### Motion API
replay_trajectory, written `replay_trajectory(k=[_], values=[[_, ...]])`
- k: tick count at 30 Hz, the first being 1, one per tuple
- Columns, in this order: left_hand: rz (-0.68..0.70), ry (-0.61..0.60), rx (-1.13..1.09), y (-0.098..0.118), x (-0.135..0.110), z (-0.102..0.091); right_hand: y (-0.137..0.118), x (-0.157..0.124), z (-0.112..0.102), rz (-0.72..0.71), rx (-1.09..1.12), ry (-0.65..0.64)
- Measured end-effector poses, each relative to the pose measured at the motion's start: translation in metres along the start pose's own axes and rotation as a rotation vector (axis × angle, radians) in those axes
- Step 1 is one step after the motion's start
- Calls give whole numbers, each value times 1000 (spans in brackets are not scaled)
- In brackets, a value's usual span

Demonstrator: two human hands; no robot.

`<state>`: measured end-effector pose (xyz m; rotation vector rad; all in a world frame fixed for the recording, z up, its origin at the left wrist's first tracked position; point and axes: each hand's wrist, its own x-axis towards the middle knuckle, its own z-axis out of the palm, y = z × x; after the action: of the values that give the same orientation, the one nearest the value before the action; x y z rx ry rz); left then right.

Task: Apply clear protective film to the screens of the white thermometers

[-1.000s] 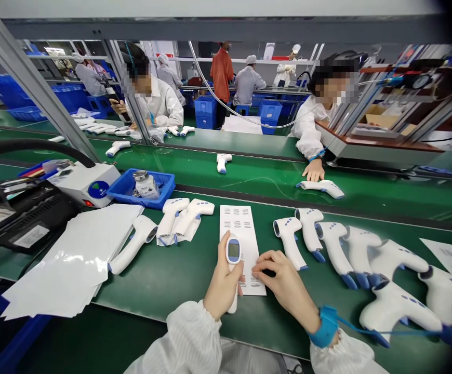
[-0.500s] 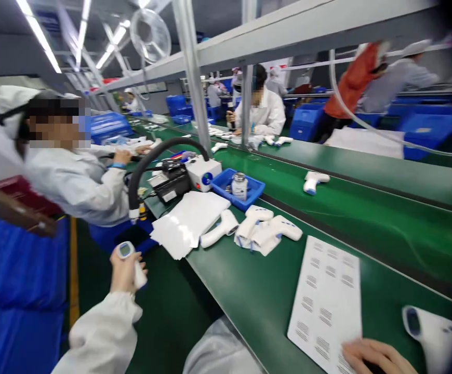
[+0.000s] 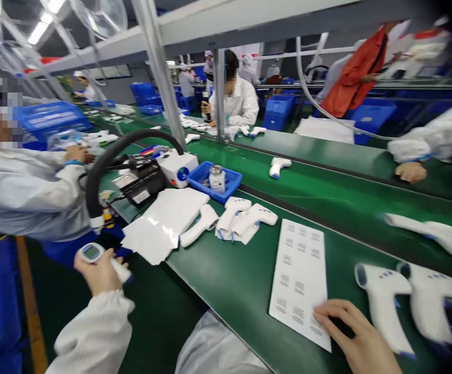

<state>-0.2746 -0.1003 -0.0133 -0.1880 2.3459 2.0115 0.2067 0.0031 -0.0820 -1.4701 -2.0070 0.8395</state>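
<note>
My left hand (image 3: pixel 100 272) is wrapped round a white handheld infrared thermometer (image 3: pixel 121 270), its small grey screen facing up, off the table's near edge. Flat on the green table lies a white label sheet (image 3: pixel 296 270) with rows of small printed labels and some bare spots. The thumb and fingertips of my right hand (image 3: pixel 345 330) pinch at its lower right edge, over a label there; whether that label is lifted cannot be made out. Right of this hand lie two more white thermometers (image 3: pixel 385 296), with part of a dark object beside them.
Several thermometers (image 3: pixel 249 218) lie beyond the sheet, next to white papers (image 3: pixel 163 223). A blue tray (image 3: pixel 229 187) holds a bottle (image 3: pixel 217 179). Behind stand a white box (image 3: pixel 177 169) and a black hose (image 3: pixel 93 182). A green conveyor belt (image 3: pixel 327 192) carries thermometers. Co-workers sit left and across.
The view has turned right, bringing more thermometers and a co-worker's arm into sight. My right hand's fingertips have come together at the sheet's edge. The left hand still holds its thermometer.
</note>
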Motion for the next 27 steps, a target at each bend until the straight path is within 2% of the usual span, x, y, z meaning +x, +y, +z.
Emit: replay_trajectory(k=[2,3,4,5,8,10,11,14,17,23,25,27], values=[[72,-74,-31,1,-44,0,-12,-3,-1,49,-10,15],[101,-207,-66,0,-70,1,-17,-5,-2,67,-12,39],[108,-389,-147,-1,-99,2,-22,-6,-2,85,-7,57],[52,-593,-177,-3,-128,4,-27,-7,-3,106,8,68],[-251,-1183,-98,-11,-208,10,-34,-9,-7,157,99,17],[-339,-1438,-37,-19,-246,20,-36,-11,-10,170,140,-16],[-351,-1515,-20,-23,-260,27,-36,-12,-11,170,147,-16],[-311,-1657,15,-32,-281,50,-38,-14,-10,150,143,14],[-256,-1722,82,-36,-285,65,-40,-11,-7,129,143,18],[-238,-1749,157,-36,-284,69,-45,5,-7,136,132,-59],[-234,-1747,150,-36,-284,68,-50,6,-9,76,34,-70],[-225,-1740,136,-36,-284,68,-59,1,-14,-48,-89,-77]])
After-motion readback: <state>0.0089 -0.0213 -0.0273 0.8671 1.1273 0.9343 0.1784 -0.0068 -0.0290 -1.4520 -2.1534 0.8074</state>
